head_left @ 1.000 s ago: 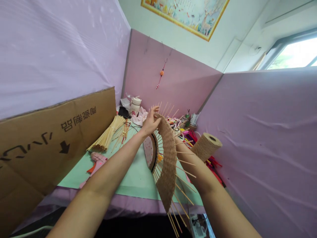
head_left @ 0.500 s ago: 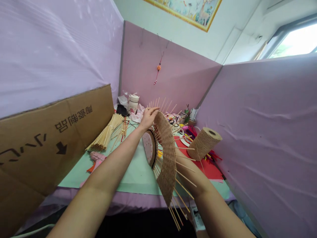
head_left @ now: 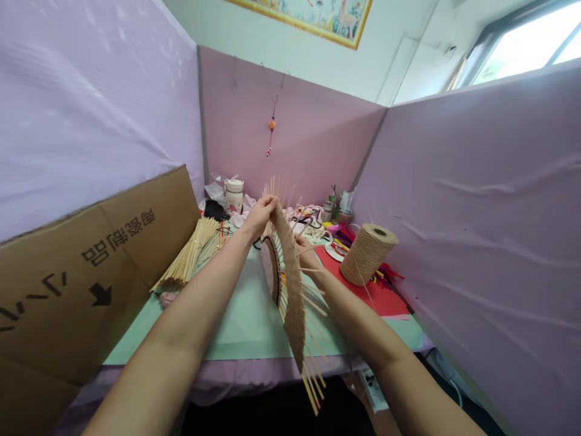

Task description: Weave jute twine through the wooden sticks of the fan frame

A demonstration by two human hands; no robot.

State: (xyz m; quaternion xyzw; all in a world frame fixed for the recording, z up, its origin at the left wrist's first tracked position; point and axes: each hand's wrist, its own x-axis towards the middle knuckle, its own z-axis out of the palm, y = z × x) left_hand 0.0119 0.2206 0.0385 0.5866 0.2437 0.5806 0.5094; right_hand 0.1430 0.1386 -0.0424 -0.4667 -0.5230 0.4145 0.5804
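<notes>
My left hand [head_left: 262, 216] is closed on the upper edge of a half-woven basket [head_left: 295, 309], which stands tilted nearly edge-on over the table. Its wall is a band of brown twine woven round thin wooden sticks, whose bare ends fan outward. The round base [head_left: 271, 269] has a pale pink face and a dark rim, and faces left. Behind the band, on its right side, my right hand [head_left: 306, 251] has its fingers bent together near the sticks. What they pinch is too small to make out. A twine spool [head_left: 368, 254] stands to the right, with a loose strand hanging down.
A bundle of thin sticks [head_left: 188, 251] lies at left beside a cardboard sheet [head_left: 104, 260]. Red sheets [head_left: 385, 303] lie under the spool. A white lidded cup [head_left: 233, 195] and craft bits stand at the back. Purple and pink partitions [head_left: 290, 139] enclose the green-topped table [head_left: 240, 339].
The basket has turned more edge-on, its band now looking narrower. My right hand has come up from behind the weave and its fingers now show. The camera view has shifted slightly.
</notes>
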